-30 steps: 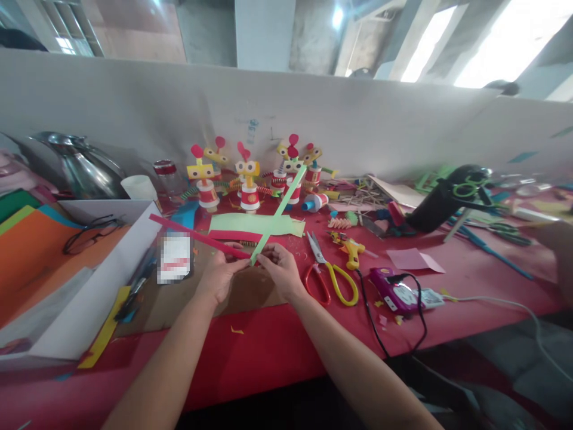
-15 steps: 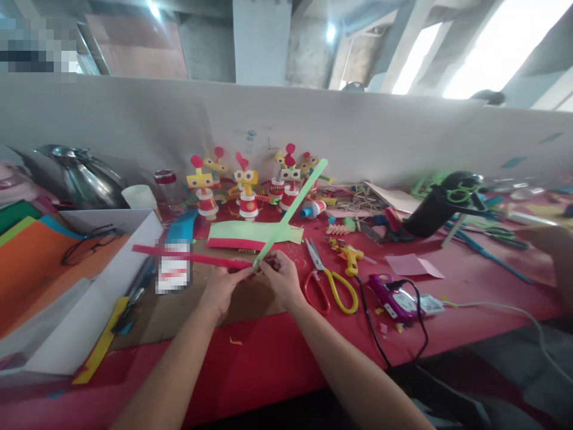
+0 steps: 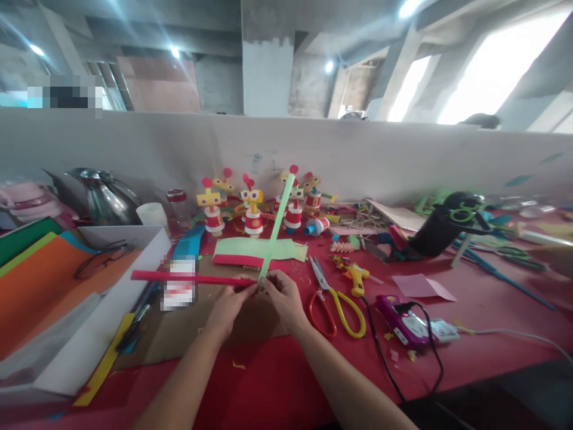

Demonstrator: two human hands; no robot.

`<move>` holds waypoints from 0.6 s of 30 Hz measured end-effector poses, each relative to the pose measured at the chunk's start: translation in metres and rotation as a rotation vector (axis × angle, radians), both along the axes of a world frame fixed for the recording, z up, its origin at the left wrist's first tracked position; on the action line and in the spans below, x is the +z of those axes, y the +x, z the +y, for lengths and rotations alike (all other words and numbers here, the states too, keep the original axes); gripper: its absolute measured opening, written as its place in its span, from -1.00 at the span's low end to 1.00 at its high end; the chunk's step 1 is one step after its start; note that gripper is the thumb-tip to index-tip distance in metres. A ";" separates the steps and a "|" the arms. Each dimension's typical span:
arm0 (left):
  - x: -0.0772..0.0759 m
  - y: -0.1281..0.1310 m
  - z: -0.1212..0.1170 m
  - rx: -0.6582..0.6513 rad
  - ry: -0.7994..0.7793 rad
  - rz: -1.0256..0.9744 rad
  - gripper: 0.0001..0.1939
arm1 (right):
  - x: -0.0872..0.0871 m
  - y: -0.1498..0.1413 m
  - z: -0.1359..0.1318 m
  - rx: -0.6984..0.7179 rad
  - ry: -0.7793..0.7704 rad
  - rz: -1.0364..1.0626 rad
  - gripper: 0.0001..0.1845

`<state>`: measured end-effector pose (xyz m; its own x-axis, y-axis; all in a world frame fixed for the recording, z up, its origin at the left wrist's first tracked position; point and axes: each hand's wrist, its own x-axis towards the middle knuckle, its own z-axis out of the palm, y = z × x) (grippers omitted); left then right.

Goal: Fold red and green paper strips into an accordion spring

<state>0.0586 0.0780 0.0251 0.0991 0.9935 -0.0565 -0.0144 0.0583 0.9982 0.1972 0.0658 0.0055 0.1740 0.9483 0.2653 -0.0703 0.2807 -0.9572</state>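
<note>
probably flimsy, the paper strips are clamped by left hand and right hand, best held where ends meet.

We find a white rectangular box left of the flat brown cardboard, red-and-yellow-handled metal scissors right, red-and-white cup-bodied figures behind.

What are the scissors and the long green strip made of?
The scissors have shiny grey blades, so probably metal; their smooth red and yellow handles look like plastic. The green strip looks like matte paper: it's flat and thin.
</note>
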 end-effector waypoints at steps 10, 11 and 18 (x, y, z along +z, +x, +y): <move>0.003 0.005 0.009 0.100 0.113 0.083 -0.68 | 0.002 0.007 0.003 -0.202 0.013 -0.008 -0.79; 0.007 0.008 0.009 0.076 0.059 0.087 -0.68 | 0.002 0.007 0.004 -0.206 0.017 -0.004 -0.78; 0.004 0.019 0.013 0.056 0.053 0.173 -0.62 | 0.006 0.009 0.004 -0.205 -0.008 0.033 -0.74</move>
<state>0.0773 0.0908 0.0295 0.0366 0.9992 -0.0152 0.1564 0.0093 0.9876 0.2060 0.0695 0.0116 0.3722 0.8941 0.2492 -0.0436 0.2850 -0.9575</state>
